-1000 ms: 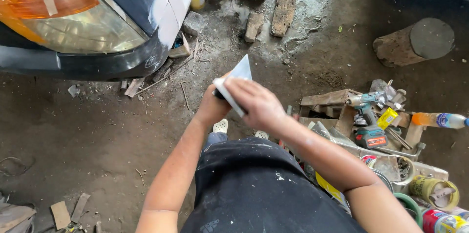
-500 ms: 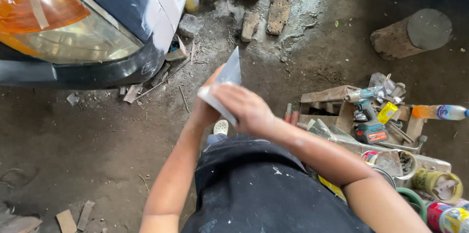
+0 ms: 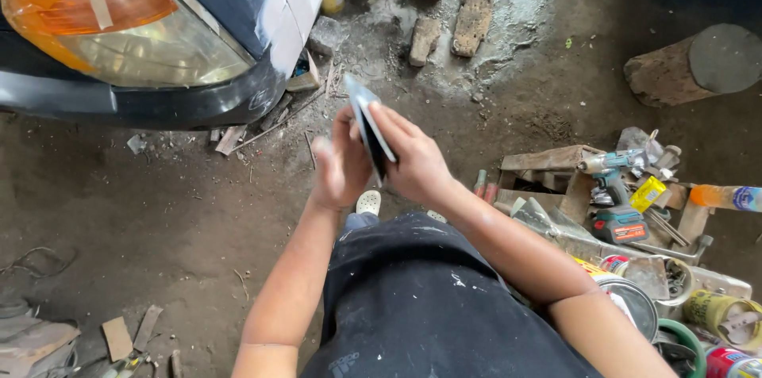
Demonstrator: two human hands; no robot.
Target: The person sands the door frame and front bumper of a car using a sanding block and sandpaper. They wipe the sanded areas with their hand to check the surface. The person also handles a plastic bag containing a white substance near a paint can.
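L hand (image 3: 340,165) is blurring; R hand (image 3: 413,162) is hiding flat scraper's (image 3: 367,120) lower end. Headlamp (image 3: 111,25) is running off top-left edge.
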